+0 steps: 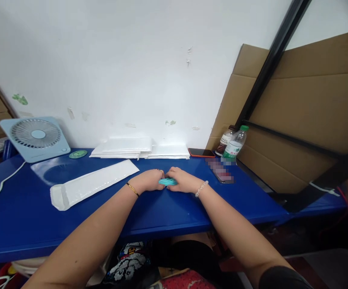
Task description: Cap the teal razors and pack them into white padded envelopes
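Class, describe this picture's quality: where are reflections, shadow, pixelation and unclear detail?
Head view: the fan reflects in the glossy blue table; head view, lower right: dark shadow beneath it; head view, right: a flat item is pixelated; head view, centre: the turquoise bundle is too small for fine detail.

Table: glossy blue top (174, 210). On it, left to right:
- Square light-blue plastic fan (36, 134), round grille, tilted back; thin white cable (1, 186) trailing left.
- Flat round green disc (78, 154), just beside the fan.
- Long flat white pouch (94, 184), slanted.
- Two low stacks of flat white packets (121, 147), near the wall.
- Black-screened phone with orange-red edge (201, 152), flat.
- Brown-capped bottle (224, 140) and green-capped clear plastic bottle (234, 145), upright.
- Flat pinkish rectangular item (220, 170), blurred.
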{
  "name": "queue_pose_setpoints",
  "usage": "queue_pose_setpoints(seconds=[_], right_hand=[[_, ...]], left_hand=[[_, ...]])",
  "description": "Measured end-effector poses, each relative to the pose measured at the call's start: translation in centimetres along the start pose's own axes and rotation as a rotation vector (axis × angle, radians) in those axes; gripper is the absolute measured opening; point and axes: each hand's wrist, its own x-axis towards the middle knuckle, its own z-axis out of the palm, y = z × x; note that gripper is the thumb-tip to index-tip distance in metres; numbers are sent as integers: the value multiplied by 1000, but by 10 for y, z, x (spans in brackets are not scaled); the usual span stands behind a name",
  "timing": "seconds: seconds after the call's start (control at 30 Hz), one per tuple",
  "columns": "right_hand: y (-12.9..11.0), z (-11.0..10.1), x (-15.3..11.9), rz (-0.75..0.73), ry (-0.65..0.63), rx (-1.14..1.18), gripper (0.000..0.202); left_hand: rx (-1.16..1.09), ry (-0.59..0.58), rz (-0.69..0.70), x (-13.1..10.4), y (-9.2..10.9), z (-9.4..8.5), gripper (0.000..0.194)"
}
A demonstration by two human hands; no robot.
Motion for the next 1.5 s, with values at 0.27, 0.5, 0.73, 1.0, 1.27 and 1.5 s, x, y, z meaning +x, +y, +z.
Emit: queue_pose_setpoints(seconds=[0.27, 0.5, 0.73, 1.0, 1.27, 1.5], right_hand=[[-24, 7, -11, 109, -36, -266, 24], [-48, -65, -22, 136, 93, -267, 37], [-78, -105, -11, -22, 351, 99, 33], [-55, -51, -18, 55, 517, 757, 51], [-76, -17, -49, 35, 123, 1408, 30], [-52, -17, -54, 200, 726, 1491, 30]], left_hand=[[7, 115, -20, 3, 30, 24, 16], [-200, 302, -3, -1, 37, 21, 24], [-886, 470, 87, 1, 61, 20, 23], [-1227, 206, 75, -9, 65, 30, 34], [-1523, -368, 212, -30, 85, 26, 49], [-682, 146, -35, -46, 32, 1, 58]])
